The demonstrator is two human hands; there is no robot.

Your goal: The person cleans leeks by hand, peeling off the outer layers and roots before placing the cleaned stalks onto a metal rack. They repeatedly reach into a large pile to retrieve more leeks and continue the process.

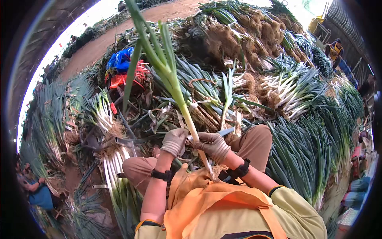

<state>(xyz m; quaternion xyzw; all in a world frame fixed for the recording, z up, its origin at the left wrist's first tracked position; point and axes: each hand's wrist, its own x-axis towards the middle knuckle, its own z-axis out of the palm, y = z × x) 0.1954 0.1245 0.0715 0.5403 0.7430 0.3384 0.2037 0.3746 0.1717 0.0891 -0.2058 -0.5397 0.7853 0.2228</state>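
Observation:
A long leek [181, 99] rises in front of me, tilted, its green leaves at the top and its rooted white end down near my orange apron [195, 199]. My right hand [213, 145], in a pale work glove, is closed around the white stem. Right beside that stem is my gloved left hand [175, 142], fingers closed, a small pale bit showing at their tips. Whether it grips the stem or a strip of its skin is hidden. Trimmed leaves and peelings [159, 119] litter the ground beyond my hands.
White-stemmed leeks [115, 171] lie by my left knee. A large leek pile [306, 147] borders my right side; a rooty heap [234, 36] stands ahead. Blue and red plastic ties [121, 65] sit front left. One person [39, 187] works at left, another [335, 51] stands far right.

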